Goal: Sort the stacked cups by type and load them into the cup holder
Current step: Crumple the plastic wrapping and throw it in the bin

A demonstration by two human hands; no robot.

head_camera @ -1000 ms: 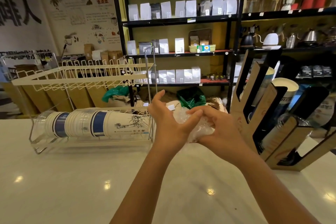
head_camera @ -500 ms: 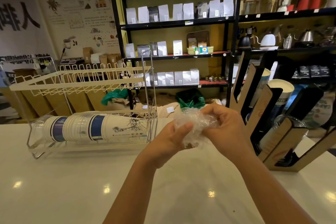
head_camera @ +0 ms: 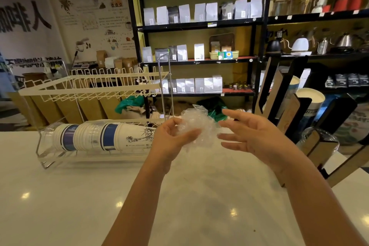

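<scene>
A wire rack (head_camera: 89, 88) stands toward the far left edge of the white surface (head_camera: 60, 205). In its lower tier a row of nested cups (head_camera: 95, 138) lies on its side, white paper ones with blue bands and clear plastic ones slipped among them. At the far right edge stands a wooden cup holder (head_camera: 289, 114) with slanted slots; a white cup (head_camera: 310, 98) pokes out of one slot and a clear cup (head_camera: 319, 138) sits lower down. Behind the surface, dark shelves (head_camera: 199, 24) carry pale bags and kettles.

Nothing lies between the hands and the rack or the holder. Both forearms reach forward over the middle of the surface. The left hand (head_camera: 171, 138) is curled, thumb and fingers pinching a crumpled ball of clear plastic wrap (head_camera: 197, 124), just in front of the rack's near end. The right hand (head_camera: 247, 136) is spread, palm turned toward the wrap, fingertips just beside it; whether they touch it cannot be told.
</scene>
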